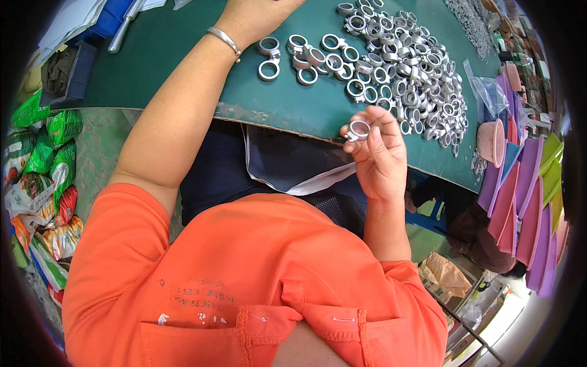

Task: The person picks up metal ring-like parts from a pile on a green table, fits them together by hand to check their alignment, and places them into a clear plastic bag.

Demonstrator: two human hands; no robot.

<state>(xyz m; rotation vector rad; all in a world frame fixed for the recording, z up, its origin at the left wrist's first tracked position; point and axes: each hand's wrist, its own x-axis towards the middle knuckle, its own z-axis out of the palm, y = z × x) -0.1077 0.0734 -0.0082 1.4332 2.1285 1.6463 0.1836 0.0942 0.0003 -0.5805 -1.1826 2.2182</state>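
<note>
Pinched between thumb and fingers of the right hand (382, 153): a silver ring clamp (351, 136) with a small lug at its lower left, bore turned toward the camera, held up where the front edge (281, 126) of the green tabletop (165, 43) passes behind. At the upper border, the left hand (260, 17), fingers cut off from view, so impossible to tell whether empty or gripping; at its wrist, a metal bracelet (225, 41).

Looks like bare metal: probably light enough for a fingertip pinch, stiff, not fragile, perhaps slippery on the smooth rim. Best taken across the outer band, thumb opposite fingers, or by the lug to check any rolling.

To the right, little room: a dense heap of ring clamps (422, 85), piled loosely and likely to slide if nudged. Close to the left wrist, a touching pair of clamps (274, 60). Wider room between left forearm (177, 110) and dark blue box (85, 70). Mind the worn front edge; below it, only dark cloth (211, 165) to catch a dropped clamp.
</note>
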